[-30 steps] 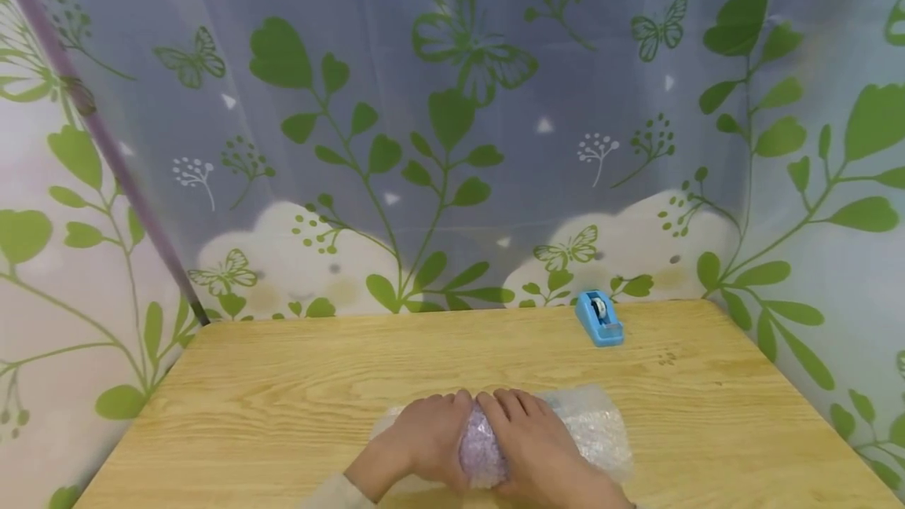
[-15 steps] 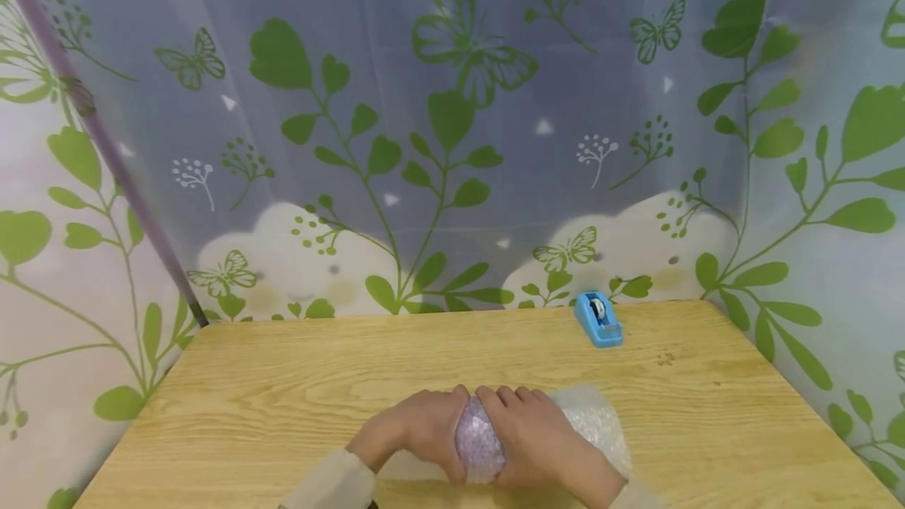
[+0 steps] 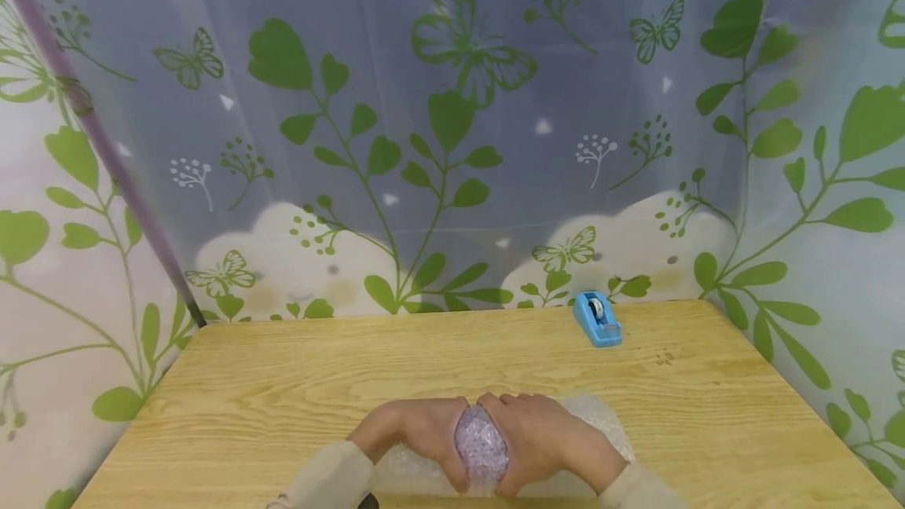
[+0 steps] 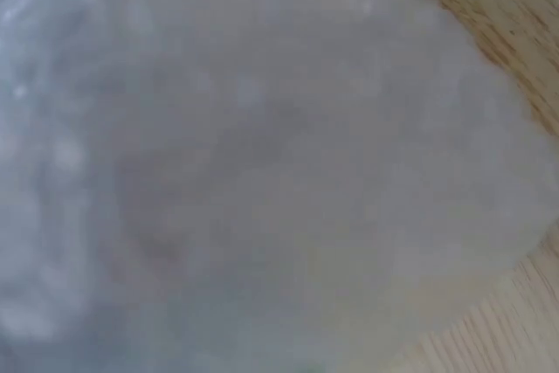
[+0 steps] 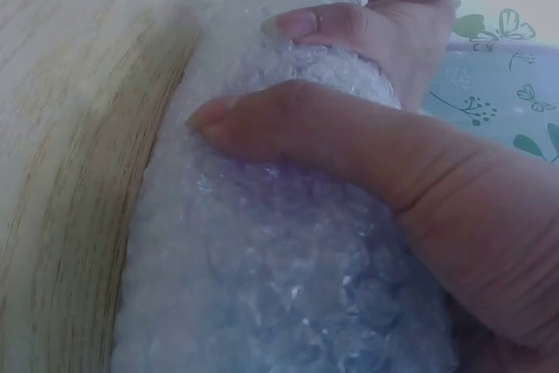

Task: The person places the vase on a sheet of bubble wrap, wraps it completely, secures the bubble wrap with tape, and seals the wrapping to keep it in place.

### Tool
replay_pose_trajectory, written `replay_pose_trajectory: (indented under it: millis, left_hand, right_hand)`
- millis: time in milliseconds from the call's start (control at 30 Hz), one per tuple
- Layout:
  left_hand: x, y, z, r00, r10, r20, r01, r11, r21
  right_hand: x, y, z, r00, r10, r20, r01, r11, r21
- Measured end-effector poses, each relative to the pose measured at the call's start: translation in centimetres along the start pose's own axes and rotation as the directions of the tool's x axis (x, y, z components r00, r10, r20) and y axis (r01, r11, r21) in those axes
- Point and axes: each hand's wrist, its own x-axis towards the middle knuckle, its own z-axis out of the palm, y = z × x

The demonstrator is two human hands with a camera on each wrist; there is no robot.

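A bundle of bubble wrap (image 3: 482,446) lies crosswise near the front of the table, with something purple showing through its middle. What is inside cannot be made out. My left hand (image 3: 427,434) grips the bundle left of the purple part, fingers over the far side and thumb on the near side. On the other side of it, my right hand (image 3: 540,437) holds the bundle in the same way. Both thumbs press the near side in the right wrist view, where the right thumb (image 5: 306,128) is closest. Cloudy wrap (image 4: 288,155) fills most of the left wrist view.
A blue tape dispenser (image 3: 597,319) stands at the back right of the wooden table (image 3: 318,368). Curtains printed with leaves and butterflies (image 3: 467,45) hang behind and at both sides. A purple pole (image 3: 120,163) slants down to the table's back left corner.
Both hands have kept their hold while the wrists and sleeves rose and spread slightly. The bundle has turned a little, and less wrap shows beyond the right hand. The tape dispenser stays put.
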Motion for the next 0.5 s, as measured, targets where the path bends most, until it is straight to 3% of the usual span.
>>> replay_pose_trajectory:
  millis: [167,233,300,333,367,433,500]
  left_hand:
    - [-0.1,-0.2,0.2,1.0,0.017,-0.022,-0.017,1.0,-0.026]
    - [-0.3,-0.2,0.5,0.997,-0.002,-0.083,0.008,0.998,0.069]
    - [-0.7,0.0,0.8,0.983,-0.045,-0.176,0.087,0.967,0.241]
    - [-1.0,0.3,1.1,0.972,-0.06,-0.227,0.138,0.929,0.344]
    - [-1.3,0.5,1.4,0.957,-0.073,-0.281,0.198,0.871,0.449]
    - [-1.6,1.3,2.2,0.925,-0.063,-0.374,0.303,0.717,0.628]
    - [-1.9,2.0,3.2,0.898,-0.015,-0.44,0.373,0.559,0.741]
  right_hand:
    - [0.0,0.0,-0.2,1.0,-0.023,0.004,0.023,1.0,0.021]
    - [0.1,-0.1,-0.3,1.0,-0.027,0.012,0.027,1.0,0.015]
    - [0.3,-0.2,-0.4,0.999,-0.023,0.03,0.023,1.0,0.019]
    - [0.4,-0.2,-0.4,0.999,-0.017,0.042,0.016,1.0,0.023]
    - [0.5,-0.2,-0.5,0.999,-0.013,0.052,0.011,0.999,0.035]
    - [0.6,-0.1,-0.6,0.998,0.002,0.07,-0.005,0.998,0.055]
    - [0.7,-0.1,-0.8,0.995,0.023,0.092,-0.031,0.996,0.081]
